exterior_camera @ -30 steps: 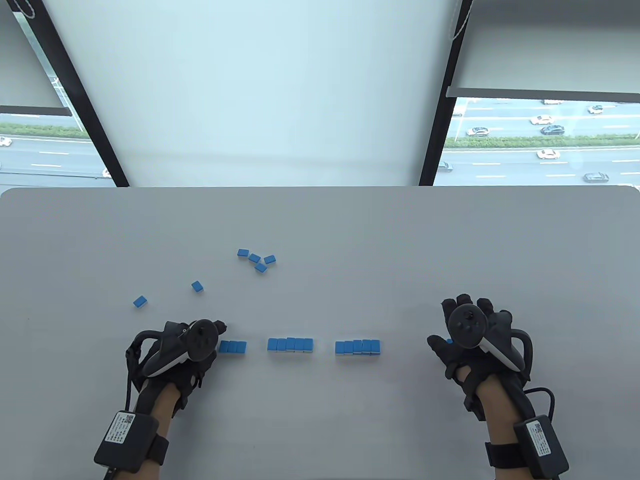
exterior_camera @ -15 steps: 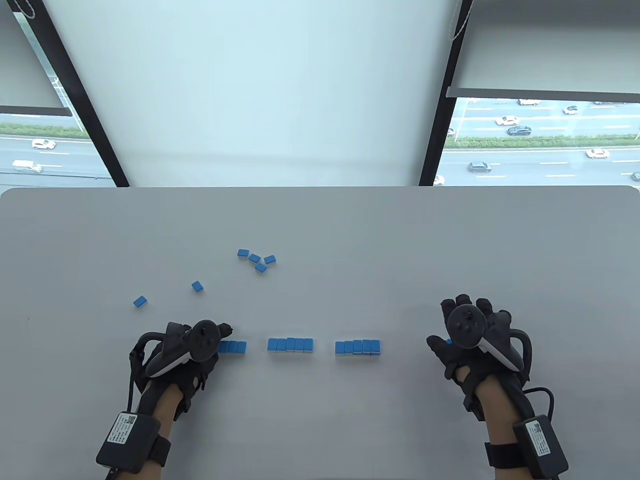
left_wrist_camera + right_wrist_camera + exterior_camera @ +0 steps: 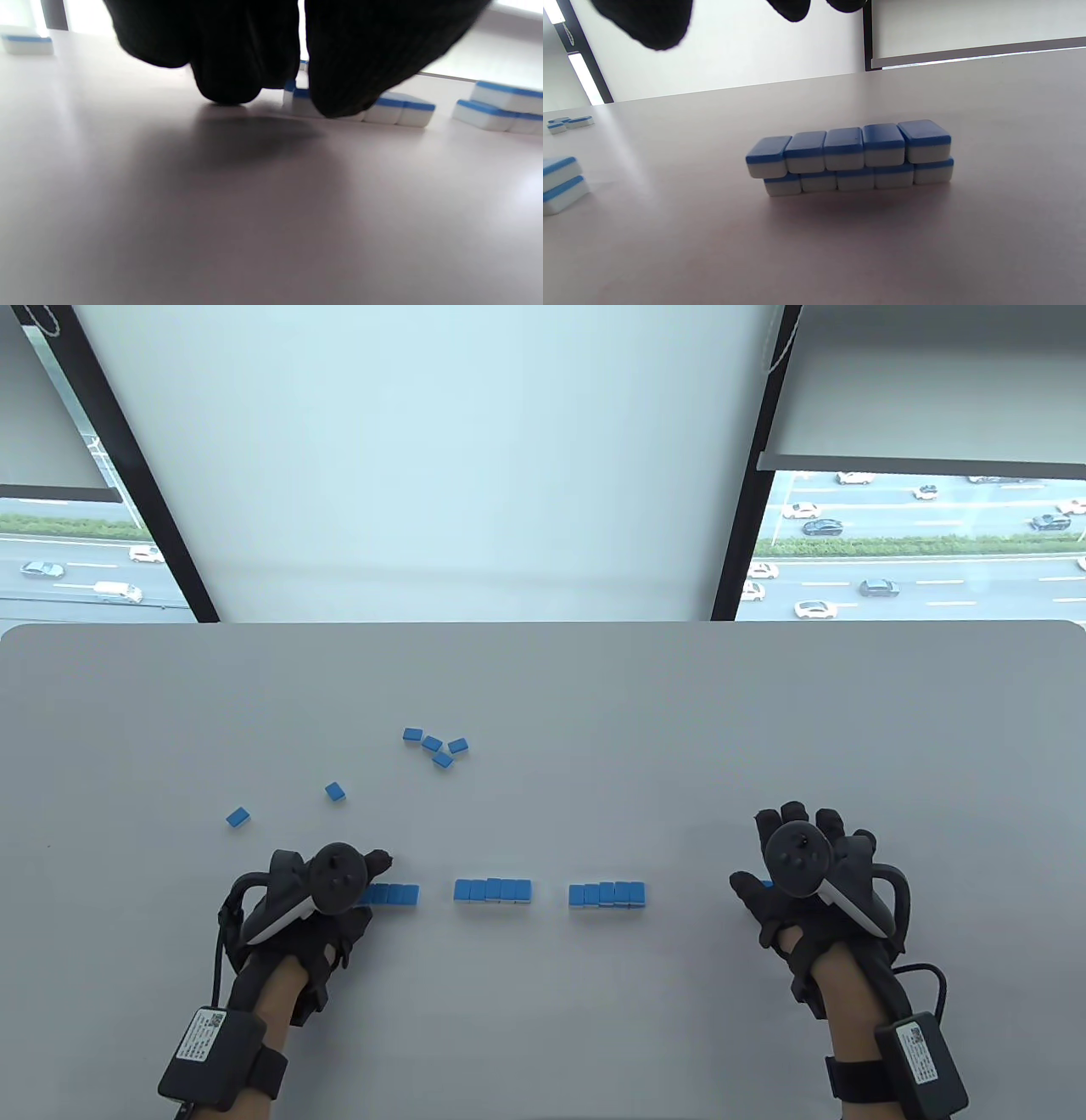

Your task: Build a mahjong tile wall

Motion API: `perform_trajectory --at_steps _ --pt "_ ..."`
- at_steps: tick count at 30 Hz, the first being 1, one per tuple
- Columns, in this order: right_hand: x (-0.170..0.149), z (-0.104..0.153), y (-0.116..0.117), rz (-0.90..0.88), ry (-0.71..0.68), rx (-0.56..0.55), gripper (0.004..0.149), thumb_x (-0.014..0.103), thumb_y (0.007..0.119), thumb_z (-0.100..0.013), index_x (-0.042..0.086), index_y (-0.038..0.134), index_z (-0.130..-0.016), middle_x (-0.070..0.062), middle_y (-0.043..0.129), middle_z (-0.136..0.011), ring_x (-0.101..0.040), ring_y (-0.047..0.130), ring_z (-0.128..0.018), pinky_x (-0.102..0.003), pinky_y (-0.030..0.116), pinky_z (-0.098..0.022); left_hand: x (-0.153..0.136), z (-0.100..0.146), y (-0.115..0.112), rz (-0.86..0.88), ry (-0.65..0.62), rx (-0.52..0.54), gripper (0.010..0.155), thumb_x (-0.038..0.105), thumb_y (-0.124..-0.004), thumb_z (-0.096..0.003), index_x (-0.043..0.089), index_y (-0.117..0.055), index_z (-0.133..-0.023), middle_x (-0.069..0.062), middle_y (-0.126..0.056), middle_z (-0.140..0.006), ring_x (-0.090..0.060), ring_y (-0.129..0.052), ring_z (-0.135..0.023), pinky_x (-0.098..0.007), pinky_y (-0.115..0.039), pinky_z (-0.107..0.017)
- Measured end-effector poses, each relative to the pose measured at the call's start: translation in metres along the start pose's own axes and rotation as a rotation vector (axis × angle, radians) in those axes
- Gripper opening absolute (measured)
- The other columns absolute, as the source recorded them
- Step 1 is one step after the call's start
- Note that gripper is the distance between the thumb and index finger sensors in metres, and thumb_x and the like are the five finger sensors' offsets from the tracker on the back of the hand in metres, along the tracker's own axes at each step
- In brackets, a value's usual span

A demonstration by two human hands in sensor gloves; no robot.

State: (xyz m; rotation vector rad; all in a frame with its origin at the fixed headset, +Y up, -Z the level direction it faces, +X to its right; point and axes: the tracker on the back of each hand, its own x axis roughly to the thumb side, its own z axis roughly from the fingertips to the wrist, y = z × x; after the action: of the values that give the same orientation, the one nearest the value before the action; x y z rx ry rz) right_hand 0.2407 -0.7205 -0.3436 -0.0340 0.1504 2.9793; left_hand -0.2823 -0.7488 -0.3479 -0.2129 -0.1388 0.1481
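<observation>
Blue-backed mahjong tiles lie on the grey table [image 3: 543, 687]. A single-layer left row [image 3: 394, 893], a stacked middle row [image 3: 492, 890] and a stacked right row [image 3: 607, 894] stand in one line. My left hand [image 3: 372, 872] is at the left row's left end. In the left wrist view its fingers [image 3: 225, 76] touch the table beside the end tile [image 3: 297, 99] and the thumb covers the row's front. My right hand [image 3: 776, 853] hovers open over a two-layer wall [image 3: 848, 159]. From above only a blue sliver [image 3: 766, 886] of it shows.
A cluster of loose tiles [image 3: 434, 746] lies further back on the table. Two single tiles [image 3: 335, 791] [image 3: 238, 816] lie to the left of it. The table's far edge [image 3: 543, 624] meets the window.
My left hand has shifted slightly left, so more of the left row shows. My right hand has moved a little to the right. The tiles have not visibly moved.
</observation>
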Motion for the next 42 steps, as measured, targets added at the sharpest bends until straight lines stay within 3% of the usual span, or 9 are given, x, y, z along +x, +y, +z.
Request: perform_trajectory --at_steps 3,7,15,24,27,29,35,42 --pt "-0.002 0.000 -0.001 -0.006 0.005 -0.001 0.082 0.062 0.068 -0.041 0.023 0.036 -0.106 -0.008 0.026 -0.112 -0.047 0.020 -0.097 -0.067 0.015 -0.060 -0.003 0.002 0.009 0.042 0.002 0.012 0.070 0.044 -0.087 -0.0409 0.035 -0.058 -0.104 0.001 -0.072 -0.106 -0.025 -0.087 -0.083 -0.053 -0.071 -0.067" --pt "-0.002 0.000 -0.001 -0.009 0.003 -0.005 0.082 0.062 0.068 -0.041 0.023 0.036 -0.106 -0.008 0.026 -0.112 -0.047 0.020 -0.097 -0.067 0.015 -0.060 -0.007 -0.004 0.027 -0.067 0.028 0.099 0.068 0.050 -0.085 -0.0404 0.035 -0.064 -0.103 0.001 -0.078 -0.103 -0.026 -0.090 -0.082 -0.054 -0.073 -0.066" --pt "-0.003 0.001 -0.001 -0.010 0.008 0.003 0.082 0.062 0.068 -0.041 0.023 0.036 -0.106 -0.008 0.026 -0.112 -0.047 0.020 -0.097 -0.067 0.015 -0.060 -0.034 -0.055 0.053 -0.215 0.169 0.075 0.066 0.054 -0.082 -0.0406 0.035 -0.066 -0.102 0.002 -0.082 -0.100 -0.025 -0.092 -0.079 -0.053 -0.075 -0.063" --pt "-0.005 0.001 -0.002 -0.002 0.020 0.006 0.082 0.062 0.068 -0.041 0.023 0.036 -0.106 -0.008 0.026 -0.112 -0.047 0.020 -0.097 -0.067 0.015 -0.060 -0.049 -0.113 0.037 -0.179 0.383 -0.040 0.078 0.060 -0.081 -0.0387 0.029 -0.055 -0.106 0.004 -0.085 -0.091 -0.023 -0.092 -0.073 -0.052 -0.076 -0.060" --pt "-0.005 0.002 -0.002 0.000 0.024 0.007 0.082 0.062 0.068 -0.042 0.023 0.036 -0.106 -0.008 0.026 -0.112 -0.047 0.020 -0.097 -0.067 0.015 -0.060 -0.047 -0.125 0.030 -0.216 0.413 -0.050 0.069 0.058 -0.080 -0.0393 0.032 -0.063 -0.101 0.004 -0.085 -0.086 -0.022 -0.092 -0.069 -0.052 -0.076 -0.060" --pt "-0.005 0.002 -0.002 0.000 0.027 0.008 0.082 0.062 0.068 -0.042 0.023 0.036 -0.106 -0.008 0.026 -0.112 -0.048 0.020 -0.097 -0.067 0.015 -0.060 -0.043 -0.126 0.029 -0.237 0.407 0.000 0.059 0.053 -0.081 -0.0398 0.032 -0.070 -0.094 0.007 -0.088 -0.081 -0.019 -0.095 -0.065 -0.050 -0.078 -0.058" --pt "-0.005 0.002 -0.004 -0.004 0.022 0.003 0.082 0.062 0.068 -0.041 0.023 0.036 -0.106 -0.008 0.026 -0.112 -0.047 0.020 -0.097 -0.067 0.015 -0.060 -0.035 -0.114 0.027 -0.267 0.362 -0.025 0.058 0.050 -0.083 -0.0395 0.028 -0.073 -0.092 0.006 -0.090 -0.080 -0.020 -0.097 -0.063 -0.050 -0.081 -0.056" --pt "-0.002 0.002 -0.003 -0.010 0.001 0.007 0.082 0.062 0.068 -0.042 0.023 0.036 -0.106 -0.008 0.026 -0.112 -0.047 0.020 -0.097 -0.067 0.015 -0.060 -0.026 -0.065 0.031 -0.291 0.270 -0.016 0.060 0.050 -0.084 -0.0393 0.031 -0.072 -0.094 0.007 -0.089 -0.084 -0.018 -0.098 -0.065 -0.049 -0.081 -0.057"
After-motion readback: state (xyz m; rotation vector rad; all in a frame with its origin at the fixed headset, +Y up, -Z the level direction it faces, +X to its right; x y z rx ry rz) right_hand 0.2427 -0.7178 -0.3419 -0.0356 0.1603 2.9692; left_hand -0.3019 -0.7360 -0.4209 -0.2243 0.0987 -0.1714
